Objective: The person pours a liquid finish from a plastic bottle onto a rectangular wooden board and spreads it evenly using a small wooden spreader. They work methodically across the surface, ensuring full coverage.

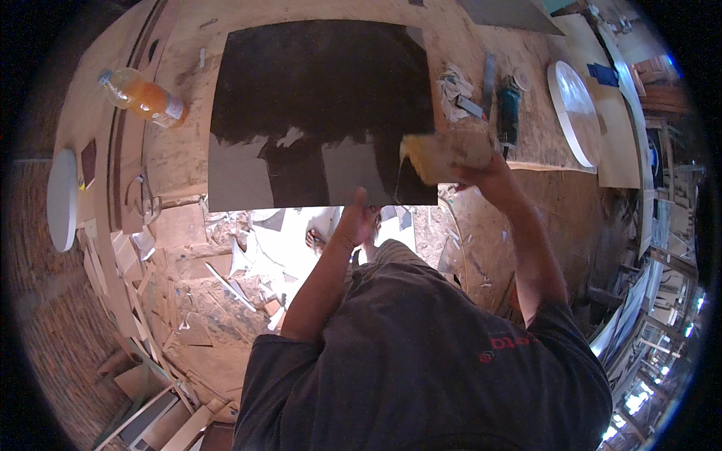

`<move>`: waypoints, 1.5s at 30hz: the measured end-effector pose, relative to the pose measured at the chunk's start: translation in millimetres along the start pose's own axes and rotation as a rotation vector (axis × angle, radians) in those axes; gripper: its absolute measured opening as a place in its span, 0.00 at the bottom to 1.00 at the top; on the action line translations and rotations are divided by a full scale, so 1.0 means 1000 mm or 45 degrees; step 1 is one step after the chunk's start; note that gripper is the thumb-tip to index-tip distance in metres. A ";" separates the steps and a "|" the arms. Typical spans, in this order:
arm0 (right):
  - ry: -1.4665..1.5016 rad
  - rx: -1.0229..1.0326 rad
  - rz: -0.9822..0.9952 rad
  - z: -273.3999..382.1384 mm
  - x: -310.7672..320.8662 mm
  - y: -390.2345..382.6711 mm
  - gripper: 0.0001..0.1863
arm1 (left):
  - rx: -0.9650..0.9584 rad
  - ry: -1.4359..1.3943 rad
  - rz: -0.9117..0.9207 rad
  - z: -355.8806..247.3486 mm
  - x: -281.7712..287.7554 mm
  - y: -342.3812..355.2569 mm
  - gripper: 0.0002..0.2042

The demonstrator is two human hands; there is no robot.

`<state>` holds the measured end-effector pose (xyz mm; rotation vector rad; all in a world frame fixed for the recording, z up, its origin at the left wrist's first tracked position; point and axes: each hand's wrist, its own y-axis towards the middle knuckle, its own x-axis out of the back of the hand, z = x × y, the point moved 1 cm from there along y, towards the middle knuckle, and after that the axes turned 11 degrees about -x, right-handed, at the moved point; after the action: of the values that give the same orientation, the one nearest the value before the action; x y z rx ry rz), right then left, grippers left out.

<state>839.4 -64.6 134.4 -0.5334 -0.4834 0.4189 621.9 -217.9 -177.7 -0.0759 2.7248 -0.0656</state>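
Observation:
A dark panel (322, 83) lies on the workbench, jutting past its front edge; its far part is coated dark, and its near part has lighter, dry-looking patches. My left hand (357, 222) grips the panel's near edge, thumb on top. My right hand (481, 169) holds a flat tan spreader (459, 154) with yellowish glue along its left edge, over the panel's right side. A thin strand of glue hangs from that edge.
On the workbench (173, 165) are an orange drink bottle (150, 101), a white rag (453, 86), a teal tube (508, 113) and a white oval board (571, 105). Another oval (62, 199) sits at the far left. Offcuts litter the floor below (203, 301).

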 end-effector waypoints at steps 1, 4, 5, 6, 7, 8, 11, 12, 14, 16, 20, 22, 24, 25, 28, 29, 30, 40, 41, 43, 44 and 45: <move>0.153 0.055 -0.087 0.011 -0.009 0.007 0.14 | 0.035 0.243 0.104 -0.001 0.008 -0.001 0.28; -0.457 0.327 -0.211 0.014 -0.034 0.042 0.16 | 0.341 0.068 0.243 -0.076 0.011 -0.021 0.31; -0.743 0.407 -0.246 0.027 -0.048 0.045 0.17 | 0.466 -0.171 0.151 -0.105 0.011 -0.035 0.34; -0.869 0.466 -0.281 0.033 -0.064 0.051 0.17 | 0.601 -0.354 0.039 -0.120 0.026 -0.047 0.38; -0.990 0.518 -0.320 0.031 -0.079 0.059 0.18 | 0.510 -0.401 -0.067 -0.118 0.048 -0.065 0.38; -1.117 0.561 -0.359 0.025 -0.092 0.068 0.19 | 0.421 -0.454 -0.169 -0.116 0.070 -0.079 0.39; -1.321 0.576 -0.431 0.014 -0.118 0.075 0.21 | 0.251 -0.660 -0.676 -0.146 0.123 -0.094 0.40; -1.391 0.559 -0.421 0.017 -0.124 0.074 0.22 | 0.257 -0.631 -0.856 -0.159 0.137 -0.087 0.40; -1.420 0.476 -0.409 0.024 -0.122 0.081 0.21 | 0.220 -0.608 -1.023 -0.170 0.167 -0.073 0.40; -1.447 0.464 -0.442 0.032 -0.116 0.092 0.20 | 0.177 -0.494 -1.052 -0.175 0.180 -0.059 0.33; -1.407 0.453 -0.524 0.039 -0.111 0.117 0.20 | 0.166 -0.317 -0.904 -0.204 0.179 -0.035 0.25; -1.416 0.413 -0.517 0.036 -0.111 0.126 0.20 | 0.242 -0.260 -0.887 -0.201 0.183 -0.034 0.23; -1.502 0.402 -0.502 0.031 -0.111 0.130 0.20 | 0.201 -0.249 -0.894 -0.196 0.186 -0.032 0.23; -1.491 0.423 -0.476 0.032 -0.113 0.125 0.20 | 0.180 -0.244 -0.901 -0.192 0.189 -0.032 0.22; -1.519 0.408 -0.405 0.029 -0.116 0.111 0.19 | 0.106 0.016 -0.810 -0.180 0.199 -0.038 0.21; -1.569 0.357 -0.385 0.024 -0.116 0.105 0.19 | 0.102 0.005 -0.817 -0.187 0.193 -0.036 0.21; -1.619 0.305 -0.364 0.019 -0.115 0.099 0.19 | 0.133 -0.150 -0.892 -0.193 0.185 -0.033 0.21; -1.273 0.170 -0.253 -0.044 -0.132 0.009 0.16 | 0.140 -0.272 -0.918 -0.189 0.188 -0.032 0.19; -1.261 0.186 -0.209 -0.047 -0.135 0.002 0.16 | 0.132 -0.298 -0.917 -0.189 0.187 -0.032 0.18; -1.209 0.224 -0.239 -0.057 -0.136 0.000 0.15 | 0.117 -0.347 -0.912 -0.191 0.185 -0.032 0.18; -1.181 0.242 -0.255 -0.062 -0.137 -0.001 0.14 | 0.137 -0.352 -0.914 -0.191 0.185 -0.032 0.18; -1.176 0.240 -0.259 -0.067 -0.136 -0.001 0.14 | 0.157 -0.357 -0.915 -0.192 0.185 -0.032 0.19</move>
<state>765.8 -158.0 40.3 -0.0727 -1.3574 0.4962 376.5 -254.4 -74.7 -0.9435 2.2764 -0.3916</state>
